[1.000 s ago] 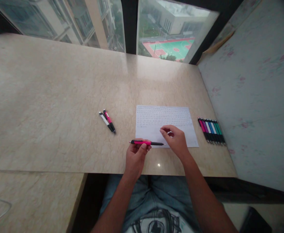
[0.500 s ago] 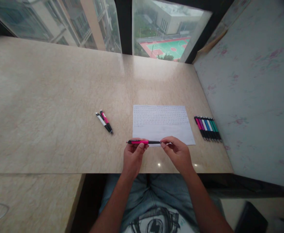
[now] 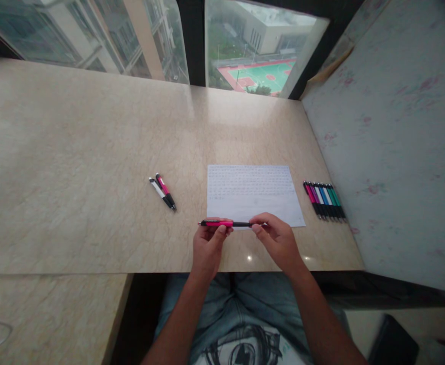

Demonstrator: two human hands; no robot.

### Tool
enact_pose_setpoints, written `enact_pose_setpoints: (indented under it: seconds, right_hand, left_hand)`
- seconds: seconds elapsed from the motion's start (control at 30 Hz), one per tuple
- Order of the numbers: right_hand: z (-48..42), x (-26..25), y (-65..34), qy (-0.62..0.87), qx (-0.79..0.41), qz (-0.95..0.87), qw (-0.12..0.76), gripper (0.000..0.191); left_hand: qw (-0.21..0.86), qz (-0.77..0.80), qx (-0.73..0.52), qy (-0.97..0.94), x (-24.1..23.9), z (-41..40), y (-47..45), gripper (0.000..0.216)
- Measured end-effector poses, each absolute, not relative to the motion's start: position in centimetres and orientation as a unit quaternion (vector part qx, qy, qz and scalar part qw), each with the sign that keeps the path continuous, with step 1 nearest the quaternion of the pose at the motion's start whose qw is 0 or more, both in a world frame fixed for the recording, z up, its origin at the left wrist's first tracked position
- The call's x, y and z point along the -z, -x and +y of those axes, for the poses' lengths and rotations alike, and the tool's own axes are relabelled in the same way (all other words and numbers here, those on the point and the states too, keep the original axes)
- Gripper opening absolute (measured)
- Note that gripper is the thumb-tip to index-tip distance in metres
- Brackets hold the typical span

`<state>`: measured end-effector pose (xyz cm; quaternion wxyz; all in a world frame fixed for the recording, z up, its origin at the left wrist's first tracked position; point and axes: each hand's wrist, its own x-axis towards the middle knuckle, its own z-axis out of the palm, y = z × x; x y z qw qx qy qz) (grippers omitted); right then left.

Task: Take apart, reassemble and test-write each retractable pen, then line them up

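A pink and black pen [image 3: 224, 223] is held level just above the near part of the table. My left hand [image 3: 208, 247] grips its pink barrel with closed fingers. My right hand [image 3: 277, 240] pinches the pen's black tip end between thumb and fingers. Right behind the pen lies a white sheet of paper [image 3: 252, 192] covered in lines of handwriting.
Two pens, one white and one pink [image 3: 163, 192], lie together to the left on the beige stone table [image 3: 93, 167]. A row of several coloured pens [image 3: 324, 199] lies at the right by the papered wall [image 3: 397, 152]. Windows run along the far edge.
My right hand came off the paper and back toward me, then closed on the pen's tip end. The left hand kept its hold on the pen.
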<state>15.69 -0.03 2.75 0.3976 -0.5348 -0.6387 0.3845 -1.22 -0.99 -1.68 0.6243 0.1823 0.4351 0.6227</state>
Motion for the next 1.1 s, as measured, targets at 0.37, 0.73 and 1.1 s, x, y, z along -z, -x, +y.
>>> enact_pose_setpoints:
  seconds: [0.37,0.73,1.1]
  right_hand:
    - [0.2,-2.5,-16.1,0.566,-0.35,-0.636,0.391,0.01]
    - [0.3,-3.1,-16.0,0.555,-0.329,-0.686,0.336,0.036]
    - [0.4,-3.5,-16.2,0.542,-0.368,-0.696,0.294,0.036]
  left_hand:
    - [0.643,0.409,-0.629,-0.153,1.8,-0.9,1.3,0.019]
    - [0.645,0.419,-0.61,-0.192,1.9,-1.1,1.3,0.019]
    - [0.639,0.43,-0.608,-0.193,1.7,-1.1,1.3,0.021]
